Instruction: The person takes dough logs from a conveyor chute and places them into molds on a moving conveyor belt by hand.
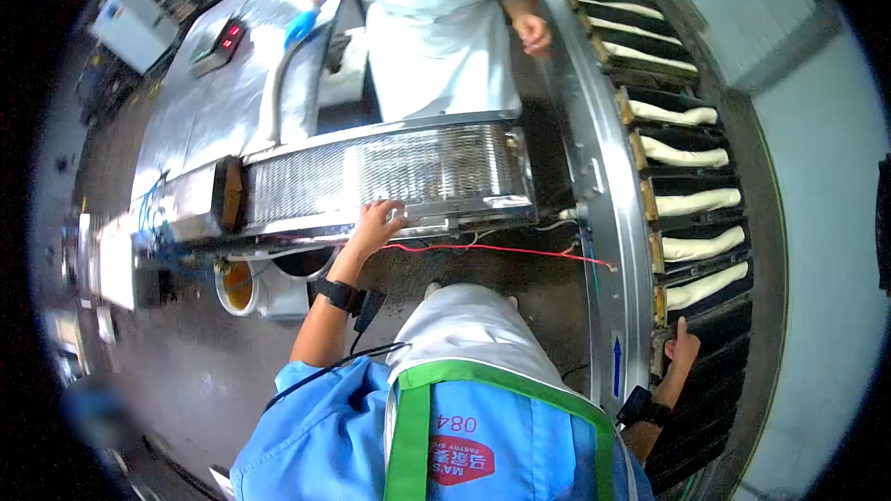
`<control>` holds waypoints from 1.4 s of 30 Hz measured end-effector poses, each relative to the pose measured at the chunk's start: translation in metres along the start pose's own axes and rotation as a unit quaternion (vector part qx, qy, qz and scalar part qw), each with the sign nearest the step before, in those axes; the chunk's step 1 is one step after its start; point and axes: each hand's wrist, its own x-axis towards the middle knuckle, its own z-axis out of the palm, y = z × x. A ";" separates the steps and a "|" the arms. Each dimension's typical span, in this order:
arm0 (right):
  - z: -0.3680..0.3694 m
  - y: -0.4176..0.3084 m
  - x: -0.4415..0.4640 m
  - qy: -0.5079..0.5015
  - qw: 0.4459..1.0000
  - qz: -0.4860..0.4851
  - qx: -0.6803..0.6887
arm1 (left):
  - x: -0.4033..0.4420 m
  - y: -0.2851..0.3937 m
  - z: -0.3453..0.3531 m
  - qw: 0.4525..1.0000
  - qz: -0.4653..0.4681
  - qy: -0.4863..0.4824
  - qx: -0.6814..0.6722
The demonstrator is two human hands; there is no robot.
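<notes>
My left hand (376, 225) rests on the near metal edge of a mesh conveyor (380, 181), its fingers loosely bent and apart, holding nothing. At the right, my right hand (684, 350) is beside a row of black trays (710, 311), its index finger stretched out just below the nearest pale dough strip (707, 285). The other fingers of that hand are folded and partly hidden; nothing shows in them. More dough strips (701, 201) lie one per tray slot, farther along the line. A steel rail (613, 223) runs between me and the trays.
Across the conveyor stands a co-worker in a white apron (441, 46); a blue-gloved hand (300, 26) touches a long dough strip (270, 97) on a steel table (209, 107). A scale (217, 46) sits there. A red cord (483, 247) crosses below the conveyor, and a white bucket (237, 289) stands at left.
</notes>
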 end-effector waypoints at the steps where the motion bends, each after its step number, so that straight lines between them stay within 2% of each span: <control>1: -0.003 -0.008 -0.004 -0.023 0.999 -0.006 0.026 | -0.024 0.005 -0.010 1.000 -0.013 -0.008 -0.006; 5: -0.022 -0.001 -0.003 -0.062 0.998 -0.016 0.027 | -0.160 0.021 -0.026 0.995 -0.083 0.054 0.010; 8: -0.014 -0.027 -0.001 -0.049 0.997 -0.011 0.065 | -0.193 0.006 -0.035 0.988 -0.137 0.068 0.025; 9: -0.014 -0.023 0.008 -0.062 0.997 -0.012 0.039 | -0.200 -0.003 -0.037 0.988 -0.141 0.066 0.024; 11: -0.023 -0.010 0.017 -0.052 0.973 -0.157 -0.158 | -0.245 -0.005 -0.035 0.981 -0.180 0.061 0.025; 12: -0.031 -0.002 0.007 -0.058 0.972 -0.164 -0.161 | -0.273 -0.002 -0.035 0.981 -0.172 0.084 0.017; 13: -0.014 -0.038 0.006 -0.073 0.963 -0.166 -0.201 | -0.236 -0.018 -0.059 0.982 -0.172 0.072 0.018; 15: -0.009 -0.049 -0.014 -0.094 0.948 -0.185 -0.240 | -0.238 -0.032 -0.062 0.975 -0.207 0.082 -0.016; 16: 0.005 -0.063 -0.009 -0.058 0.940 -0.233 -0.242 | -0.196 -0.050 -0.064 0.968 -0.214 0.100 -0.080; 17: 0.020 -0.069 -0.005 -0.028 0.926 -0.286 -0.245 | -0.172 -0.062 -0.060 0.969 -0.210 0.103 -0.084; 18: 0.017 -0.076 -0.025 -0.029 0.919 -0.239 -0.311 | -0.169 -0.070 -0.061 0.964 -0.210 0.140 -0.083; 21: 0.024 -0.076 -0.058 0.045 0.906 -0.227 -0.354 | -0.136 -0.092 -0.077 0.949 -0.228 0.197 -0.088; 25: 0.016 -0.032 -0.074 0.079 0.909 -0.213 -0.350 | -0.099 -0.124 -0.092 0.860 -0.274 0.264 -0.341; 27: 0.019 0.003 -0.070 0.145 0.905 -0.228 -0.328 | -0.082 -0.143 -0.099 0.852 -0.285 0.296 -0.323; 28: 0.011 0.013 -0.079 0.145 0.905 -0.227 -0.330 | -0.082 -0.158 -0.101 0.852 -0.287 0.295 -0.324; 30: 0.008 0.020 -0.090 0.170 0.918 -0.162 -0.321 | -0.060 -0.186 -0.101 0.823 -0.307 0.326 -0.349; 31: 0.001 0.033 -0.095 0.172 0.918 -0.160 -0.321 | -0.061 -0.193 -0.106 0.824 -0.306 0.324 -0.350; 33: -0.011 0.058 -0.104 0.162 0.919 -0.140 -0.331 | -0.068 -0.189 -0.127 0.793 -0.376 0.355 -0.323; 34: -0.007 0.054 -0.106 0.164 0.921 -0.141 -0.323 | -0.049 -0.245 -0.122 0.798 -0.358 0.347 -0.338; 36: -0.010 0.060 -0.126 0.187 0.906 -0.159 -0.344 | -0.055 -0.239 -0.156 0.791 -0.471 0.302 -0.248; 37: -0.010 0.052 -0.130 0.194 0.909 -0.148 -0.339 | -0.045 -0.226 -0.164 0.737 -0.509 0.352 -0.272; 38: -0.011 0.050 -0.138 0.183 0.913 -0.150 -0.333 | -0.050 -0.233 -0.162 0.748 -0.491 0.352 -0.275; 39: -0.011 0.063 -0.148 0.176 0.920 -0.146 -0.317 | -0.059 -0.258 -0.160 0.767 -0.440 0.318 -0.341; 40: -0.017 0.106 -0.123 0.206 0.898 -0.226 -0.317 | -0.063 -0.265 -0.163 0.784 -0.392 0.322 -0.358; 41: -0.009 0.109 -0.129 0.232 0.910 -0.204 -0.278 | -0.061 -0.257 -0.173 0.790 -0.355 0.341 -0.367; 42: -0.013 0.086 -0.140 0.220 0.912 -0.160 -0.306 | -0.059 -0.248 -0.179 0.792 -0.327 0.351 -0.378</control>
